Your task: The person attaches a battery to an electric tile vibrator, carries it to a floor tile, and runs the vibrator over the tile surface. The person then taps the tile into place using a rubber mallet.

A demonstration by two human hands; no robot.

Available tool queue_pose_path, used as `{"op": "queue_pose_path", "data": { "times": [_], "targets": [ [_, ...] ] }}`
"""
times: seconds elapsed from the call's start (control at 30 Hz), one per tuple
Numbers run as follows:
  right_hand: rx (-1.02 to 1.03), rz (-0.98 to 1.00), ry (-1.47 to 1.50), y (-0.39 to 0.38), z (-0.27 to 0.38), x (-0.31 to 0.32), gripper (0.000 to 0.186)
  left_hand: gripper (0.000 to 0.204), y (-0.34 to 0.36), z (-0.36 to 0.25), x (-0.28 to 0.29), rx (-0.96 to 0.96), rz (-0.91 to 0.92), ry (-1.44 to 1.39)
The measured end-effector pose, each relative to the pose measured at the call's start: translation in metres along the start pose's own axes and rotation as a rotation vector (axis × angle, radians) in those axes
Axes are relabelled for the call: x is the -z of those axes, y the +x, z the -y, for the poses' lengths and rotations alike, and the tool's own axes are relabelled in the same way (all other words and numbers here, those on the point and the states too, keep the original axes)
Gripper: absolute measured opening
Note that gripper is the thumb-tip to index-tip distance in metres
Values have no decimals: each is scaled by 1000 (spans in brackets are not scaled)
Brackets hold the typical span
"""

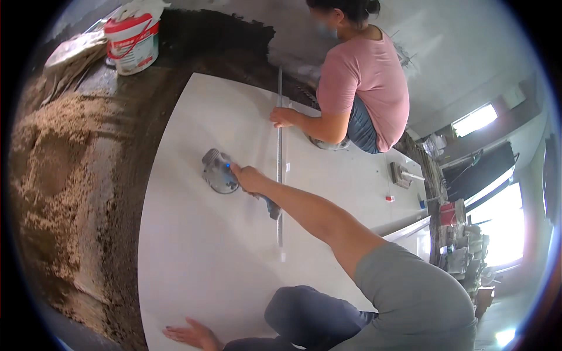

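Fingers of the right hand are closed over the handle of a grey round-based power tool, a tile vibrator or suction device by its look, which sits flat on a large white tile near the tile's middle; the grip is shut tight on the tool, with the arm stretched out from the lower right in a grey sleeve. Just right of that hand a long metal straightedge lies along the tile from far to near, and the tool's dark lower end reaches close to it. At the near edge, the left hand is pressed flat on the tile with fingers spread, its grip open and holding nothing, beside a bent knee in dark trousers. On the far side a second person in a pink shirt crouches on the tile, one hand laid on the straightedge. Left of the tile lies dark wet mortar, and farther left a heap of loose sand. A white bucket with a red band stands at the far left on the mortar. Far right, on a neighbouring tile, rests a small hand tool, and beyond it a clutter of gear near bright windows.
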State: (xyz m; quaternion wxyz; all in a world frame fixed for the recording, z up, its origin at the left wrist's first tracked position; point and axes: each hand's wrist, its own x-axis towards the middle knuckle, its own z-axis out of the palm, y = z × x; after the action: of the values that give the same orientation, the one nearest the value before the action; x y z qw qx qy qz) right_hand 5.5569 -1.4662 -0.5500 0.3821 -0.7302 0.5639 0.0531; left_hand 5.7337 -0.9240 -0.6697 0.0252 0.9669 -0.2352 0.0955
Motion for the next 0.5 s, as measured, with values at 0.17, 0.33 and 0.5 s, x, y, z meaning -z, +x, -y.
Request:
{"op": "queue_pose_path", "data": {
  "times": [0.17, 0.33, 0.5],
  "targets": [
    [-187, 20, 102, -12, 29, -2, 85, 78, 6, 0, 14, 75, 113, -132],
    [-220, 107, 141, 0, 38, 0, 84, 78, 110, -81, -13, 228, 573, -116],
    [39, -27, -135, 19, 2, -17, 77, 44, 253, -408, 71, -609, 205, -765]
  ]
}}
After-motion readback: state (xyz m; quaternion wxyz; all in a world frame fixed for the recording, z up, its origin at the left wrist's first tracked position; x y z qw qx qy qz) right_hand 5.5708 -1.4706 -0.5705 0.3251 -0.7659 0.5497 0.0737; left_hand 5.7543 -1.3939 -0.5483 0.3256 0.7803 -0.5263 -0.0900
